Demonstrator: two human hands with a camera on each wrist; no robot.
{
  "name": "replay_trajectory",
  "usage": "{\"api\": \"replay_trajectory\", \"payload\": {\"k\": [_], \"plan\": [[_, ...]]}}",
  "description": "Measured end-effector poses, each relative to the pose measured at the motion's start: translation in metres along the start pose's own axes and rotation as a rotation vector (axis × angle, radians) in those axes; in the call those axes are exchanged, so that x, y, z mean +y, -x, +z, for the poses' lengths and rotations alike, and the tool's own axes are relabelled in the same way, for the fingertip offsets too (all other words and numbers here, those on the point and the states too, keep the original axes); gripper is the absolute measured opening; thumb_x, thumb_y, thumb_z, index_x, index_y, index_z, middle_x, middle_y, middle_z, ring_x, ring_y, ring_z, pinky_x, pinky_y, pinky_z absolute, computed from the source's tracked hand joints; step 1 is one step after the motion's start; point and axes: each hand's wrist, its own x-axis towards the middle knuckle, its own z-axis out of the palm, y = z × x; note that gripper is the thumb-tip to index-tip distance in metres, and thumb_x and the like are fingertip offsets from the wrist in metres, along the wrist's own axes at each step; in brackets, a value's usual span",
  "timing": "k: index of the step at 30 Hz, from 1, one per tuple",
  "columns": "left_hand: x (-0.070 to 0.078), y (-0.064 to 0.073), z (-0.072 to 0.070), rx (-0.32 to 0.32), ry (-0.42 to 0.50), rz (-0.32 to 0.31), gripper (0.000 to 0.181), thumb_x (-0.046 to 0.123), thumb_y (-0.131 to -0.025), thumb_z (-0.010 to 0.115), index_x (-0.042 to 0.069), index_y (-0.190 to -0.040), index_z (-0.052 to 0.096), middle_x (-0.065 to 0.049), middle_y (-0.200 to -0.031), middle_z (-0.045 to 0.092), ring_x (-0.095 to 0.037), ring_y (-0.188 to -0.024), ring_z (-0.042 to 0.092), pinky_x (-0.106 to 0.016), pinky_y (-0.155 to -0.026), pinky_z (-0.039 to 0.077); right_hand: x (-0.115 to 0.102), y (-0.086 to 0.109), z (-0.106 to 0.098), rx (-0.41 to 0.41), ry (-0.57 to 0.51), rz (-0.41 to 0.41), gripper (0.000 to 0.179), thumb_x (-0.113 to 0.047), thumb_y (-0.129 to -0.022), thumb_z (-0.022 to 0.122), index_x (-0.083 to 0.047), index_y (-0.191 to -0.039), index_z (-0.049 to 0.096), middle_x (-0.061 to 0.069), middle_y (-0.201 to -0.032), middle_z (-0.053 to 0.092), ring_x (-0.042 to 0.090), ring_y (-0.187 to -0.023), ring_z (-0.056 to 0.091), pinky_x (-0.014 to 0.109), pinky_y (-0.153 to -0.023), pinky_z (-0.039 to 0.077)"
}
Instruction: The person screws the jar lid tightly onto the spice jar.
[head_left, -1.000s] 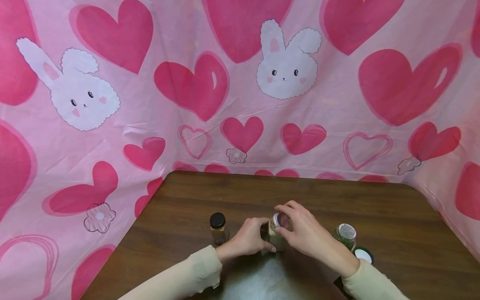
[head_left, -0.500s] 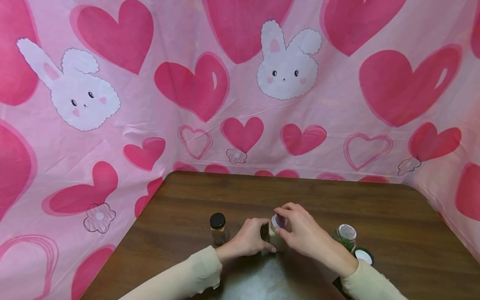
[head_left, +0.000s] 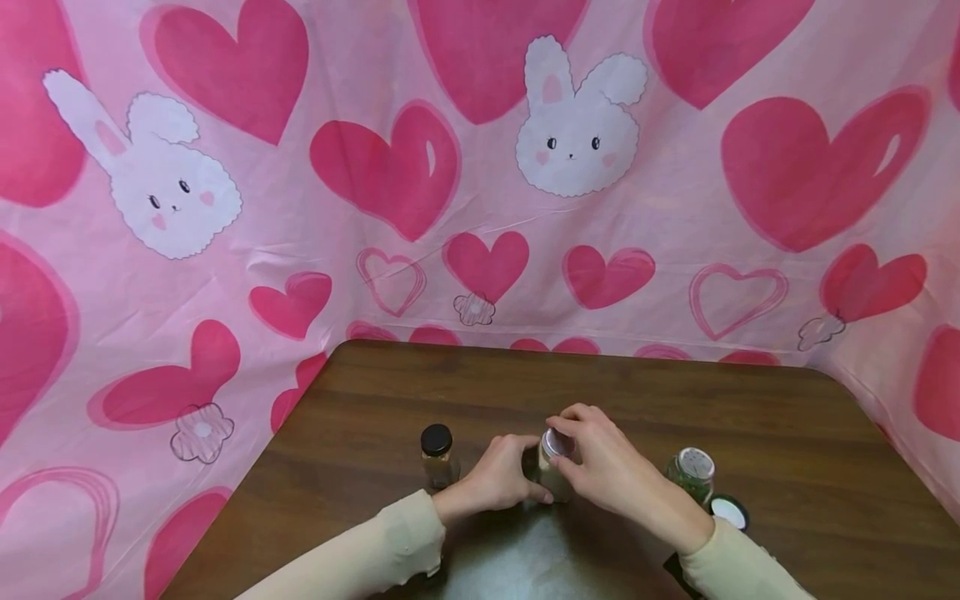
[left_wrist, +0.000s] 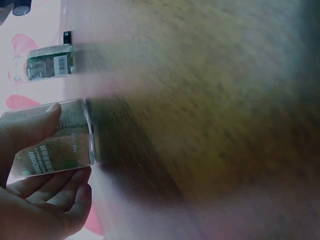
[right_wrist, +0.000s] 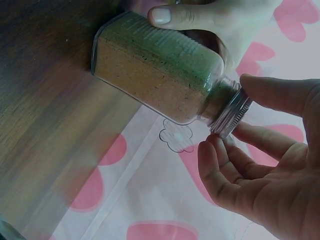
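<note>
A square glass spice jar (right_wrist: 155, 70) of brownish powder stands on the table between the hands. My left hand (head_left: 495, 475) grips its body, with the thumb along the near side in the left wrist view. At the jar's mouth, my right hand (head_left: 611, 458) pinches the ridged, silvery shaker cap (right_wrist: 232, 114) between thumb and fingertips. That cap sits over the threaded neck. Printed lettering faces the left wrist camera. In the head view, the fingers hide part of the jar and cap.
Left of the hands stands a brown-filled jar (head_left: 438, 458) with a black lid. To the right are a jar of green herbs (head_left: 690, 475) with a holed shaker top and, beside it, a loose black lid (head_left: 729, 512) showing its white inside. Pink heart-printed cloth (head_left: 495, 208) hangs behind the table.
The cap in my right hand has gone from tilted at the jar's mouth to lying flatter over the neck. My left hand keeps its hold on the jar.
</note>
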Motion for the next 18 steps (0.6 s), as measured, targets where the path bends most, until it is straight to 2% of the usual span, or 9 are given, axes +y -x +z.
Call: {"api": "replay_trajectory", "payload": {"k": [6,11,18], "plan": [[0.0004,-0.0004,-0.0004,-0.004,-0.002,-0.002,0.058,0.017,-0.071,0.101,0.012,-0.122,0.074,0.01,-0.11,0.074,-0.002,-0.096,0.065,-0.025,-0.086,0.053,-0.0003,-0.0009,-0.0002,-0.006,-0.006,-0.011,0.043,-0.005,-0.084,0.087,0.005,-0.124,0.073,0.008,-0.112,0.066,0.023,-0.099,0.057,0.033,-0.077,0.053],[0.0005,0.0004,-0.0008,-0.01,0.013,-0.005,0.057,0.016,-0.072,0.1,0.012,-0.123,0.074,0.01,-0.112,0.074,-0.003,-0.098,0.065,-0.026,-0.089,0.054,-0.0011,-0.002,0.0002,0.0,0.0,-0.023,0.042,-0.003,-0.084,0.087,0.005,-0.123,0.073,0.008,-0.111,0.066,0.024,-0.101,0.058,0.035,-0.08,0.054],[0.0004,0.0011,-0.001,-0.014,0.014,-0.004,0.056,0.015,-0.072,0.1,0.011,-0.121,0.074,0.009,-0.11,0.074,-0.002,-0.095,0.064,-0.026,-0.087,0.054,-0.0022,-0.0022,-0.0001,0.0,0.012,-0.04,0.041,-0.001,-0.083,0.085,0.005,-0.122,0.074,0.008,-0.112,0.066,0.025,-0.101,0.057,0.037,-0.082,0.055]]}}
